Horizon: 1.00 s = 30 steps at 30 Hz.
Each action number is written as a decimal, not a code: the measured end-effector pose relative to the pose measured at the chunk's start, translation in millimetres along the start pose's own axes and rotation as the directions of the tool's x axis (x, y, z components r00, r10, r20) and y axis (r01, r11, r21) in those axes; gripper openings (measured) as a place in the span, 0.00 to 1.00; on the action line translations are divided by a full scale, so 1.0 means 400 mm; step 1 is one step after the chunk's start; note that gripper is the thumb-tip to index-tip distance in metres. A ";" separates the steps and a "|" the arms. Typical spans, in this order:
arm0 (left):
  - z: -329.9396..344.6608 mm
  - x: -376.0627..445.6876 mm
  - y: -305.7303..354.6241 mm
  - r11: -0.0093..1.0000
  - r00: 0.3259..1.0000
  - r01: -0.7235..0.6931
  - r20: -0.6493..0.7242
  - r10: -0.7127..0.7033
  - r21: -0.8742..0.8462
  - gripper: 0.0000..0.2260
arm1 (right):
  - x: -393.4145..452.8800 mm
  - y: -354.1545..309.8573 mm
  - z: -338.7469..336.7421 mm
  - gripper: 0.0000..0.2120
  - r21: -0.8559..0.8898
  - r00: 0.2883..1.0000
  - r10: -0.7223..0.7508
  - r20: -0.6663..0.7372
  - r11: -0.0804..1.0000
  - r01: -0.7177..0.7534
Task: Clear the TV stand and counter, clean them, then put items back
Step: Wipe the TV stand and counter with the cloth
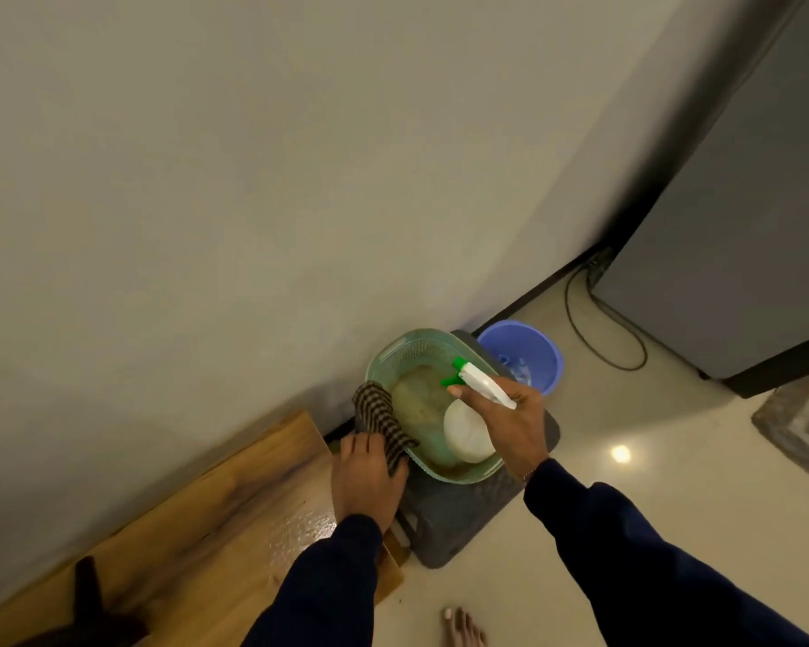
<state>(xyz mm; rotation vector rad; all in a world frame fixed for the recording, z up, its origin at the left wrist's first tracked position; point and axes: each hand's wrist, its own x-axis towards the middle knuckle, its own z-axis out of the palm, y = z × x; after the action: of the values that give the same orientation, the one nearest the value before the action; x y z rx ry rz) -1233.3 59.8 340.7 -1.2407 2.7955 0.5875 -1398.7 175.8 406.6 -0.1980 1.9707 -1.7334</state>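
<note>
To my right, a blue bucket [524, 352] stands on the floor beside a black cable [594, 329] and a grey appliance [739, 226].

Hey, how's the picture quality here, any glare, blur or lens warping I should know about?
Head view: dim, warm indoor light; a bright glare spot on the floor tile and a wet sheen on the wooden stand; wide-angle warping bends the wall and the grey appliance; overall soft, with the checked cloth and spray bottle slightly blurred.
</note>
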 end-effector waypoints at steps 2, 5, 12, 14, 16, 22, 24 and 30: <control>0.010 -0.001 0.000 0.999 0.999 0.010 -0.038 -0.008 0.042 0.13 | 0.018 0.013 0.006 0.09 -0.002 1.000 0.000 0.018 1.000 0.000; 0.023 -0.008 0.000 1.000 0.996 0.010 -0.094 -0.008 0.024 0.08 | 0.035 0.022 0.013 0.10 -0.005 0.997 -0.028 0.074 1.000 0.028; 0.000 -0.026 0.005 0.996 0.981 -0.016 -0.194 0.000 -0.083 0.08 | 0.048 0.056 0.031 0.16 -0.013 0.996 -0.017 0.085 1.000 0.018; -0.023 -0.027 0.002 0.996 0.975 -0.047 -0.222 0.029 -0.076 0.12 | 0.047 0.064 0.036 0.16 -0.014 0.995 -0.028 0.091 0.999 0.029; -0.053 -0.026 0.000 0.994 0.964 -0.074 -0.259 0.051 -0.080 0.12 | 0.043 0.068 0.042 0.19 -0.021 0.994 -0.043 0.101 0.999 0.046; -0.148 -0.023 0.013 0.977 0.933 -0.116 -0.358 0.046 -0.179 0.07 | -0.002 0.073 0.024 0.27 -0.098 0.991 -0.095 0.090 0.990 0.104; -0.181 -0.023 0.011 0.968 0.923 -0.139 -0.382 0.050 -0.208 0.05 | -0.018 0.074 0.012 0.30 -0.139 0.992 -0.099 0.073 0.984 0.109; -0.294 -0.051 -0.004 0.937 0.890 -0.232 -0.445 0.097 -0.260 0.03 | -0.110 0.014 -0.005 0.39 -0.306 0.979 -0.180 -0.092 0.941 0.144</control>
<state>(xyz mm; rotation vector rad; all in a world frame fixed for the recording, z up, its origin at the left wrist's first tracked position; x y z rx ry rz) -1203.6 32.3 453.2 -1.3238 3.3031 0.8913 -1360.4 197.3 413.5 -0.3793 2.3604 -1.5664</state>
